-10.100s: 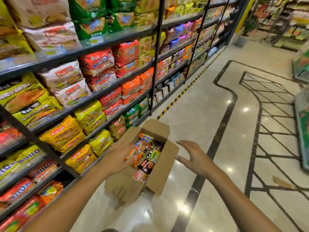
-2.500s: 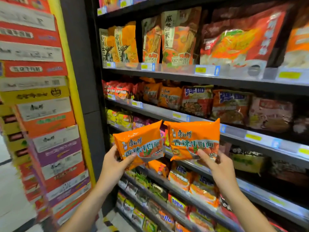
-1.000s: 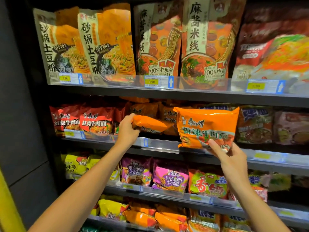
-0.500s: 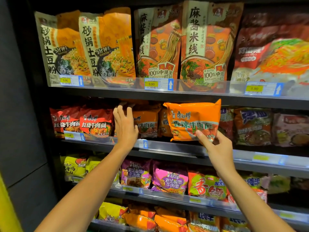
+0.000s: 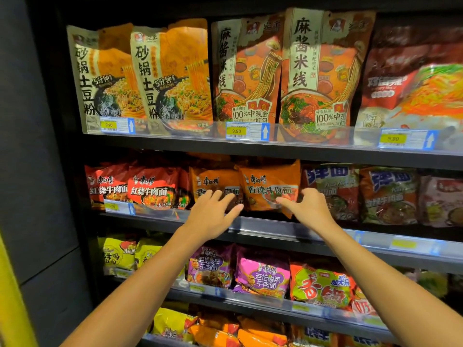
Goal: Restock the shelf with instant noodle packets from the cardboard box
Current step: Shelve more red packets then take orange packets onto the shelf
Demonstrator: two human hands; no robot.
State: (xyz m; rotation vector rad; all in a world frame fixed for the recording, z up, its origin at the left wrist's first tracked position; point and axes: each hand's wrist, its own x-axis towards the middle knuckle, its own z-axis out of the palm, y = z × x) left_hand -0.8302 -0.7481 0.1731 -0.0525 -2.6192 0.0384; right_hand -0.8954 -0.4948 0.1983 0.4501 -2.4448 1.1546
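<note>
On shelf (image 5: pixel 263 222), orange noodle packets (image 5: pixel 269 184); left hand (image 5: pixel 213 214), right hand (image 5: pixel 307 207) loose-fingered.

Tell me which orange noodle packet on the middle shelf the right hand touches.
The right-hand orange noodle packet, beside the blue-lettered packets; the right hand touches its lower right edge.

Dark shelf (image 5: pixel 263 227) carries upright red and orange noodle packets (image 5: pixel 269 186).

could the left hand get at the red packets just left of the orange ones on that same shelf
Probably yes. The left hand is open at the orange packet, and the red packets sit right beside it at the shelf front, nothing in between.
</note>
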